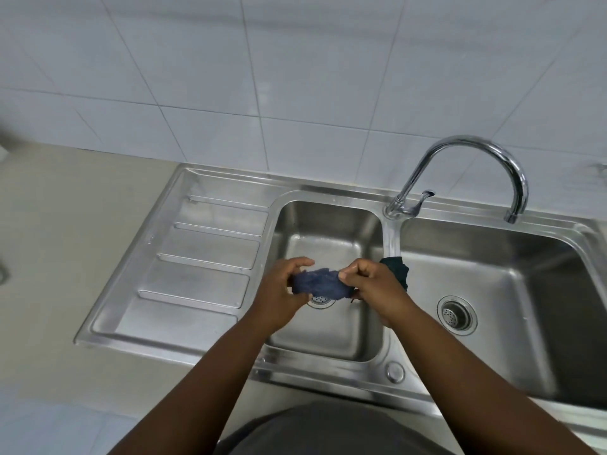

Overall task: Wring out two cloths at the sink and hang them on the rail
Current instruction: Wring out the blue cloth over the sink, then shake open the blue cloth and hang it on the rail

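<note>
- blue cloth (320,284) bunched, held over small basin's drain (319,300)
- left hand (279,290) & right hand (374,287): fingers curled tight on cloth ends
- dark cloth (399,269) draped on divider betw. basins of sink (203,244)
- tap (460,178) behind

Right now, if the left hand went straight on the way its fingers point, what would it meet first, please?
The left hand points toward the right hand along the blue cloth, so it would likely meet that hand first; depth is unclear.

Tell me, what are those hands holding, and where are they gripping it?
A blue cloth, gripped at its two ends: left hand on one, right hand on the other.
</note>
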`<state>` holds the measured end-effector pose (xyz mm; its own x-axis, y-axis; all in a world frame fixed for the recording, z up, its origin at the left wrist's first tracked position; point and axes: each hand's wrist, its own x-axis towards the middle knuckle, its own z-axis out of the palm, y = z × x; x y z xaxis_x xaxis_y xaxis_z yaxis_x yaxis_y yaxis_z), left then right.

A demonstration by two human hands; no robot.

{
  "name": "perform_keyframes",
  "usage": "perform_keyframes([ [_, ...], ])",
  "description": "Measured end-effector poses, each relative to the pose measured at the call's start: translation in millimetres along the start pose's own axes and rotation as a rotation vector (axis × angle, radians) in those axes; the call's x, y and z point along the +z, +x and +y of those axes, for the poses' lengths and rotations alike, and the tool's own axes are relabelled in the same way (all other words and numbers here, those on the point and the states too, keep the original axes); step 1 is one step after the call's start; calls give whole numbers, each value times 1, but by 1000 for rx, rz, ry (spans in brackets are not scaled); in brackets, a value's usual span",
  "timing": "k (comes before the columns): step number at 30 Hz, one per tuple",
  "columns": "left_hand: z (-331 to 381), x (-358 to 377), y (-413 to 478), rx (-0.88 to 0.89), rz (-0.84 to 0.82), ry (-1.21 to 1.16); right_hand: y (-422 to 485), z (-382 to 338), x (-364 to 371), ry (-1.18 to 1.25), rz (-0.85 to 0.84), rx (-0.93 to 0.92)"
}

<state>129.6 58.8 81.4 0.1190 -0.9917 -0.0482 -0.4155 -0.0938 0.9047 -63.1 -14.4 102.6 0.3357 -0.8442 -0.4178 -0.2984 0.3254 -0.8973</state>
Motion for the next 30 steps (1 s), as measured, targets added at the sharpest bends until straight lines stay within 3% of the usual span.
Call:
perform_keyframes([
  [4, 1, 9, -4, 177, 49, 232, -4, -1, 1, -5, 34, -20],
  [8, 11, 0, -11, 102, 54, 316, -8, -1, -4, -110, 62, -68],
  [13, 21, -15, -15, 6, -196, 178, -15, -5, -8, -226, 106, -141],
  [17, 34, -19, -13, 7, -103, -64, -17, -4, -5, -459, 164, -302],
  [19, 41, -18, -11, 14, -89, -102, -21, -9, -5, -505, 52, -437],
  [22, 50, -14, -7, 68, -92, -75, -28, -20, 0, -365, -165, -365],
  [30, 54, -21, 0, 85, -112, 116, -29, -35, -10, -445, -126, -462],
])
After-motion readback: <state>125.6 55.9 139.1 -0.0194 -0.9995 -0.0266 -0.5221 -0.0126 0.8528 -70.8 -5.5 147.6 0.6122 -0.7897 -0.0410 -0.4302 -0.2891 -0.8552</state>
